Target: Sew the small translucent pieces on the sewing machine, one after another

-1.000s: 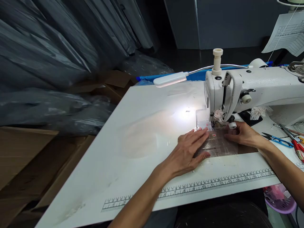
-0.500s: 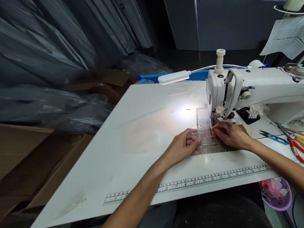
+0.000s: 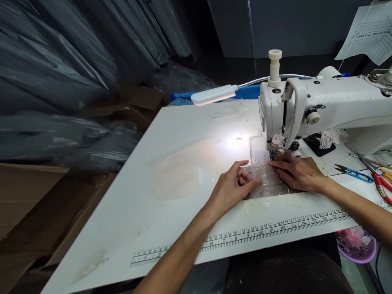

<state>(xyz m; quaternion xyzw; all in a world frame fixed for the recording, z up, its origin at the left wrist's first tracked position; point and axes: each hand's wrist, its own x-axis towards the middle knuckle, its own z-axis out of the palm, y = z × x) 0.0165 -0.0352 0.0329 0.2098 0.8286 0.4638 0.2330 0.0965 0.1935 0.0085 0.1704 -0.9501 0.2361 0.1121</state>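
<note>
On the white table, a clear, tape-covered plate (image 3: 266,176) with small red marks lies below the needle area of a white sewing machine (image 3: 271,112). My left hand (image 3: 233,181) rests at the plate's left edge, thumb and index finger apart and the other fingers curled. Just in front of the presser foot (image 3: 272,155), my right hand (image 3: 295,173) lies palm down. Its index finger stretches left over the plate, near the red marks. Brown board (image 3: 312,165) shows beside this hand. I make out no workpiece in either hand; anything thin and clear there is hard to see.
A lamp (image 3: 214,94) hangs over the table. Blue thread snips (image 3: 353,173) and red-handled scissors (image 3: 379,183) lie right. A printed ruler (image 3: 251,236) runs along the front edge. A purple basket (image 3: 359,257) stands below; cardboard boxes (image 3: 30,196) stand left.
My right hand's fingers have moved from close beside the needle to a more stretched pose, pointing left over the plate. The left hand stays at the plate's edge. The view has shifted slightly.
</note>
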